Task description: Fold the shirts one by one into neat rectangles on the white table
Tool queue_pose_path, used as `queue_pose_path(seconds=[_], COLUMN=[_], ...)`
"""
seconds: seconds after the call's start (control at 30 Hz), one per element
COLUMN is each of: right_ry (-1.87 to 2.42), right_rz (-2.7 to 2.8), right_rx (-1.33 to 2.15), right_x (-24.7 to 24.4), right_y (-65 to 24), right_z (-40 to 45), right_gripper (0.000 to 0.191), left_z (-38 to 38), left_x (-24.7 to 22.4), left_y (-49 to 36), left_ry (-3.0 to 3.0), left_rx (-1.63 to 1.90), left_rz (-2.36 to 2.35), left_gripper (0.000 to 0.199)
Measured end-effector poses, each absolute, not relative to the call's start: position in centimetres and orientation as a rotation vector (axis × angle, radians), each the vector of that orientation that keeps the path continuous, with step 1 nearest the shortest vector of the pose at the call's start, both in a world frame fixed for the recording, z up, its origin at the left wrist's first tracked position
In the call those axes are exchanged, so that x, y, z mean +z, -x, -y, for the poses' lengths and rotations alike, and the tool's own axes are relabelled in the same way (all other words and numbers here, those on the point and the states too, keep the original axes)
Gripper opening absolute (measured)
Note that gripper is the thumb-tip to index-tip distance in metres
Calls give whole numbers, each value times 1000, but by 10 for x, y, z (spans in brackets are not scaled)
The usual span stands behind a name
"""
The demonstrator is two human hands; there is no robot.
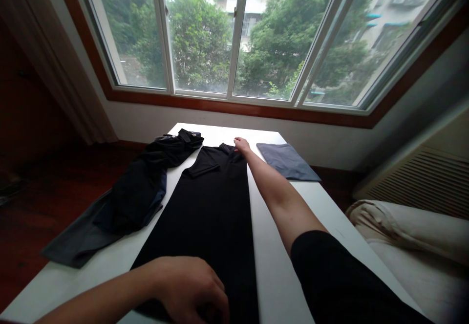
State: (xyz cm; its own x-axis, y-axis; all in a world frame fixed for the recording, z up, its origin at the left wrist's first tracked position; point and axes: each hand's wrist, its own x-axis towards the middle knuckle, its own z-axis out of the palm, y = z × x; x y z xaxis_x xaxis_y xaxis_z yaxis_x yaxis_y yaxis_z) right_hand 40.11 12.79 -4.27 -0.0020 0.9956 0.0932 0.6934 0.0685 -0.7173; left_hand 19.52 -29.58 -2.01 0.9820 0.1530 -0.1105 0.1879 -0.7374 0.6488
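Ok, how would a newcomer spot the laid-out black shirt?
Find the white table by the window; along its middle lies the black shirt. It's spread long and flat, unlike the rumpled dark heap left of it and the compact grey cloth on its right.

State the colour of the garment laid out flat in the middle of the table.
The garment is black; the head view shows it best.

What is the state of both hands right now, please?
Left hand: curled over the black shirt; grip cannot be told.
Right hand: closed at the shirt's far end; whether it holds cloth cannot be told.
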Motion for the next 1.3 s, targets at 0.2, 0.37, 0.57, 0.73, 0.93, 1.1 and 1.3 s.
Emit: queue_pose_path(seconds=[0.2, 0.37, 0.57, 0.73, 0.93, 1.1, 1.3], right_ry=[1781, 1845, 1865, 1801, 1628, 1565, 1592], right_rz=[1823, 2064, 2190, 2324, 2458, 2465, 2341], right_rx=[457, 262, 316, 367, 286, 325, 127], right_x=[-72, -114, -138, -131, -126, -119, -117], right_y=[-394, -373, -371, -380, -382, -384, -377], right_z=[-114, -89, -83, -93, -93, -86, -57], right_gripper=[36, 53, 75, 78, 68, 62, 57], left_z=[299, 308, 312, 313, 317, 317, 312], left_x=[-33, -49, -52, -57, -68, -80, -94], left_y=[-213, -222, -231, -251, -274, -277, -281], left_ry=[-2585, -2684, -2666, -2696, -2782, -2883, -2977], left_rx=[170, 172, 95, 108, 157, 189, 207], left_rz=[-674, -463, -406, -398, -409, -292, -234], left_gripper=[32, 59, 68, 69, 70, 70, 59])
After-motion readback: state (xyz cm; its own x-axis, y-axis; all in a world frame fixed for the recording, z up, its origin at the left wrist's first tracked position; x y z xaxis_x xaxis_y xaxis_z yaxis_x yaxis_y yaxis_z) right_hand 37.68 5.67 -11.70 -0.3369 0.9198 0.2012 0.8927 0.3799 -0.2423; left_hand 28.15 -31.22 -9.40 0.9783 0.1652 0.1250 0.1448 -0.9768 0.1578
